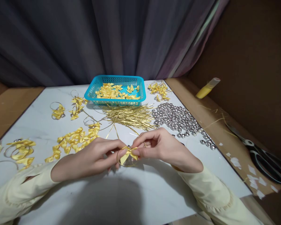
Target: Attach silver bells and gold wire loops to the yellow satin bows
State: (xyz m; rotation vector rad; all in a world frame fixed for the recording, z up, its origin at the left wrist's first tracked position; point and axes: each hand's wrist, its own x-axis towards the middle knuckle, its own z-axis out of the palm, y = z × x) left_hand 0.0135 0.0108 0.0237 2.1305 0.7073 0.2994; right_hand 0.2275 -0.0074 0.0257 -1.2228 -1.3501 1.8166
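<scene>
Both hands meet over the white board, pinching one yellow ribbon bow. My left hand grips the bow's left loop between thumb and forefinger. On the other side, my right hand pinches its right loop. A thin gold tie curves in a ring below and around the bow, and a small silver bead shows just above its knot. Beyond the hands lies a pile of gold ties. Silver beads are heaped to its right. Loose yellow bows lie beyond my left hand.
A blue basket holding yellow bows stands at the back. Bows with gold ties lie at the left and back right. Scissors, paper scraps and a yellow tube are on the right, with a curtain behind.
</scene>
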